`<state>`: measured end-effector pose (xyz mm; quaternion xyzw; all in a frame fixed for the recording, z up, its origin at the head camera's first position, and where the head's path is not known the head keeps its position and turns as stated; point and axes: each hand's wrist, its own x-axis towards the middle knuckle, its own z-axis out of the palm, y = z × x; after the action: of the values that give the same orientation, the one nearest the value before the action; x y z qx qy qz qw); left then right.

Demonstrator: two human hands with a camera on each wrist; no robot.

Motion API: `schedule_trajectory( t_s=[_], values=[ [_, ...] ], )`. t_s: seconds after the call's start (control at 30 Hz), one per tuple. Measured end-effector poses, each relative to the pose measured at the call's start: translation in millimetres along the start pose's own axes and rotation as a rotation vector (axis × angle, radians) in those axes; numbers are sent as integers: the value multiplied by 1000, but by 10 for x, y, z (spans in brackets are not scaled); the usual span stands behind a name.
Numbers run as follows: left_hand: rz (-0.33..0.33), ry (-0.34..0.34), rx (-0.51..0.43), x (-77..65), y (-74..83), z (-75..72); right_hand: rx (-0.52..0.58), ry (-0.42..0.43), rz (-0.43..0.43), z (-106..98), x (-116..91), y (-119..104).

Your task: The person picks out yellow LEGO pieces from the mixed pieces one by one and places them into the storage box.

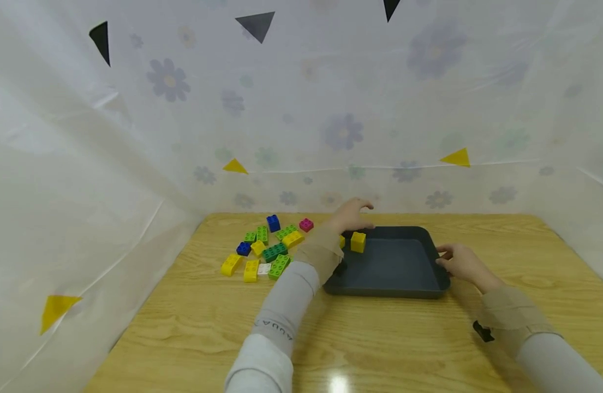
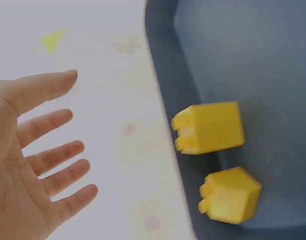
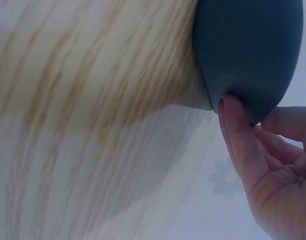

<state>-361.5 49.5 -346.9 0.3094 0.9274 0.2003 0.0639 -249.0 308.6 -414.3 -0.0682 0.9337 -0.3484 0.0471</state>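
A dark rectangular tray [image 1: 399,270] lies on the table. My right hand [image 1: 462,267] holds its right edge; in the right wrist view the thumb and fingers pinch the rim of the tray [image 3: 250,55]. Just above the tray's far left corner, my left hand [image 1: 351,214] is spread with nothing in it. Its fingers [image 2: 57,159] are apart from the tray in the left wrist view. Inside the tray are two yellow toy bricks: one yellow brick [image 1: 358,242] shows plainly, while the other yellow brick [image 1: 342,242] is mostly hidden behind my left wrist.
Left of the tray several loose toy bricks lie scattered, among them a blue brick [image 1: 273,223], a pink brick [image 1: 306,225], a dark green brick [image 1: 274,251] and a white brick [image 1: 264,269]. A flowered plastic curtain [image 1: 291,136] hangs behind the wooden table [image 1: 380,338].
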Motion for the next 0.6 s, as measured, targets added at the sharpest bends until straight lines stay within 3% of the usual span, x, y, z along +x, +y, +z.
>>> schedule_trajectory(
  t_s=[0.13, 0.33, 0.43, 0.6],
  values=[
    [17, 43, 41, -73, -25, -155, -10, 4, -2, -8, -2, -9],
    [-46, 143, 151, -249, -127, -282, -6, -1, 4, -5, -13, -21],
    [-70, 151, 157, -379, -196, -294, -2, -1, 2, 0, -20, -18],
    [-50, 161, 161, -587, -318, -219, -7, -1, -5, -2, -28, -6]
  ],
)
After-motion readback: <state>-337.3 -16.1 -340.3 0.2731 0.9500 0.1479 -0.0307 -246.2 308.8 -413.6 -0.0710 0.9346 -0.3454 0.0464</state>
